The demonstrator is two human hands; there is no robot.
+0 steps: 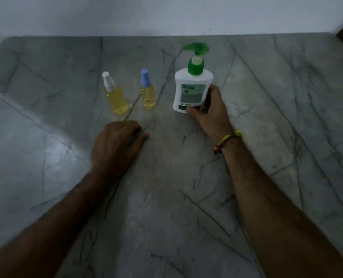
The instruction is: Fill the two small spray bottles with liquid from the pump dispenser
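Grey veined stone surface (186,207), dim light, pale wall behind. Landmark for all positions: dispenser (192,87), white body w/ green pump head, upright near the back centre of the surface.

Positions rel. to dispenser:
- Blue-cap bottle (147,91): just left, upright, not touching.
- White-cap bottle (114,95): further left, beyond the blue-cap one, upright.
- Right hand (206,109): wrapped round the lower right side of the dispenser, thumb across the front near the base; grasping it.
- Left hand (118,141): front-left, near the two bottles, fingers curled loosely, resting on the surface; holds nothing.
- Thread band (226,140) on the right wrist.

Both bottles show yellow liquid through most of the body and are capped. Judgement: filling appears done, or nearly so.

Risks:
1. Dispenser gripped low, pump head tall; a quick slide or lift could tip it left into the blue-cap bottle.
2. Both bottles are narrow-based; a knock from the left hand would topple them, one likely into the other.
3. If caps are not seated (cannot tell), a toppled bottle leaks.
4. Residual liquid at the nozzle may drip if tilted.

Labels: dispenser has a green/white front label; blue-cap bottle has a small sticker. Both too blurred to read; no brand legible.
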